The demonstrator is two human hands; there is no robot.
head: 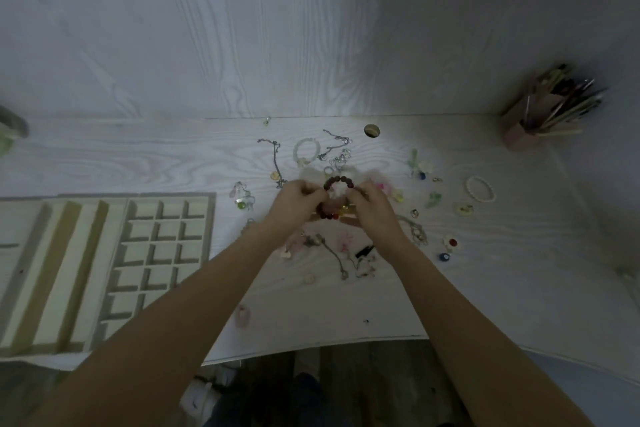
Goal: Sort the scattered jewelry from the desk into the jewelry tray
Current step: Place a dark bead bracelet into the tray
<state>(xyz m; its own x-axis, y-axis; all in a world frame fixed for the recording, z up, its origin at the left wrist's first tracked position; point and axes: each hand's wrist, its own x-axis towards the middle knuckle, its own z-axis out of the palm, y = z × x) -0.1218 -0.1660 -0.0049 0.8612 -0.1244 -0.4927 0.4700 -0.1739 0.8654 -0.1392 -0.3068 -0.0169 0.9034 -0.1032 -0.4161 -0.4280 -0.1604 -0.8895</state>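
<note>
My left hand [298,205] and my right hand [372,208] meet over the middle of the desk, and both pinch a dark red beaded bracelet [339,181] with a few red and yellow beads at its lower side. Scattered jewelry lies around them: a pale green bracelet [305,150], silver chains [334,146], a white pearl bracelet [480,188] to the right, rings and small charms. The beige jewelry tray [204,218] sits at the left, with a grid of small square cells and long slots beside them.
A pink pen holder [526,128] full of pens stands at the back right corner. A round cable hole [372,131] sits near the back wall. A pink clip [242,315] lies near the desk's front edge [311,345].
</note>
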